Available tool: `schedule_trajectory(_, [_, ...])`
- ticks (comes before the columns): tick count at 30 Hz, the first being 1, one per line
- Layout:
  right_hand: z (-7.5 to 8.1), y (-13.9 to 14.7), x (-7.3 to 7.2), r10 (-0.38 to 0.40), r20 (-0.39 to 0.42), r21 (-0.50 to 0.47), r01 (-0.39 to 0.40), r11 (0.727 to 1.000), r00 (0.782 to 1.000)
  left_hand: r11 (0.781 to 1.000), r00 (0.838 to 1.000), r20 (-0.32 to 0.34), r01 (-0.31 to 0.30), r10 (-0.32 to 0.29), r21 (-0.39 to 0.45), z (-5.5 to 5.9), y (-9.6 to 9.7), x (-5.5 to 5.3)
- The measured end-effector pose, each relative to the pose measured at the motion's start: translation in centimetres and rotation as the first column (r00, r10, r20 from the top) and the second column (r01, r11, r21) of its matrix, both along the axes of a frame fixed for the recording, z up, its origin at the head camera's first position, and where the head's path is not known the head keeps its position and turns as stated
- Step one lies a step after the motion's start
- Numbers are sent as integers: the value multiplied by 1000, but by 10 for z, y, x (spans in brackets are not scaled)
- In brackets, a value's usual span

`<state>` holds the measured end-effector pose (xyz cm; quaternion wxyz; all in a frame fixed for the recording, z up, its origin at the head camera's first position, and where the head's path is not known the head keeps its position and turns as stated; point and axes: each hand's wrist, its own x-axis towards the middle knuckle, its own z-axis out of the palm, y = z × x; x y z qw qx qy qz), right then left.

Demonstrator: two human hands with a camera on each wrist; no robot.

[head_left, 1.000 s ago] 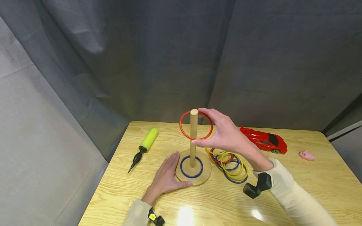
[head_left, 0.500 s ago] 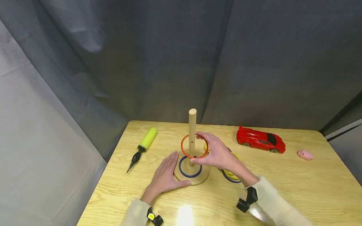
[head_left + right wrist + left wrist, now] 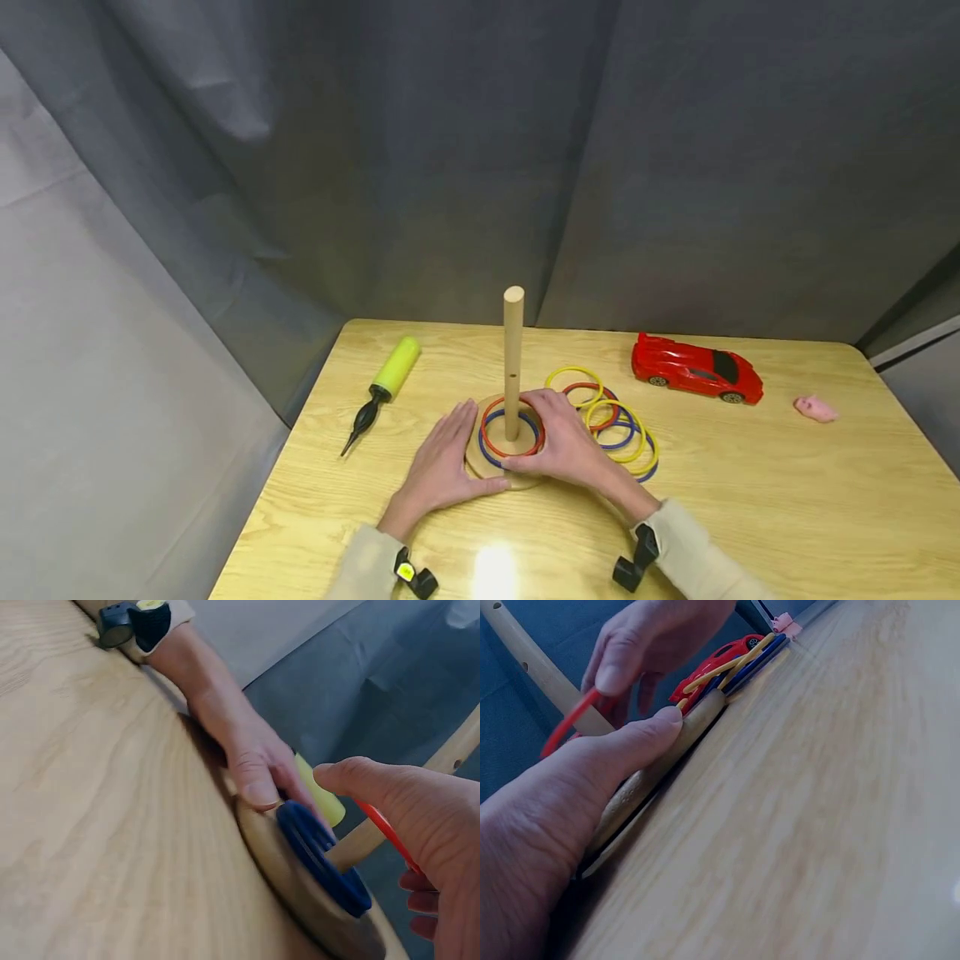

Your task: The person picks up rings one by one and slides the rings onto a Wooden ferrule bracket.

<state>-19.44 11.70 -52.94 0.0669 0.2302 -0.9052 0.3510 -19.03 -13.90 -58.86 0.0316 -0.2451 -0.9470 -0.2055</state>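
An upright wooden peg (image 3: 513, 358) stands on a round wooden base (image 3: 528, 482). My left hand (image 3: 442, 468) rests against the left rim of that base, fingers extended and thumb along the front. A blue ring (image 3: 319, 859) lies on the base around the peg. My right hand (image 3: 567, 442) pinches a thin red ring (image 3: 482, 429) between thumb and fingers. That ring encircles the peg low down, above the blue one. In the left wrist view the red ring (image 3: 568, 722) looks tilted and raised off the base, partly hidden behind my left hand.
Right of the base lies a loose pile of yellow, red and blue rings (image 3: 637, 458). Beyond it are a red toy car (image 3: 697, 369) and a small pink pig figure (image 3: 815, 408). A green-and-black hand pump (image 3: 396, 367) lies left. Dark curtains hang behind the table.
My right hand has brought the red ring down along the peg, from near its top to just above the base. The left hand stays at the base.
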Motion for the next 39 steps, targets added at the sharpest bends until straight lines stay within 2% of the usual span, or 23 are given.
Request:
schedule_trajectory(7, [-18, -2, -1, -5, -52, 62, 9, 998, 999, 1000, 1000, 7, -6, 6, -14, 2, 2, -1])
schedule_trajectory(20, [-32, -9, 2, -42, -90, 102, 51, 993, 995, 1000, 1000, 1, -5, 5, -18, -3, 1, 0])
schedule_trajectory(25, [-27, -9, 3, -40, -87, 106, 49, 993, 995, 1000, 1000, 8, -12, 12, -22, -1, 1, -2])
schedule_trajectory(31, [-12, 1, 18, -45, -48, 65, 48, 997, 998, 1000, 1000, 2, -14, 14, -11, 0, 2, 0])
schedule_trajectory(34, [-3, 12, 27, -88, -81, 9, 89, 996, 993, 1000, 1000, 9, -23, 23, -13, 1, 2, 1])
schedule_trajectory(39, [3, 40, 35, -201, -147, -54, 195, 979, 968, 1000, 1000, 15, -20, 20, -6, 2, 2, 0])
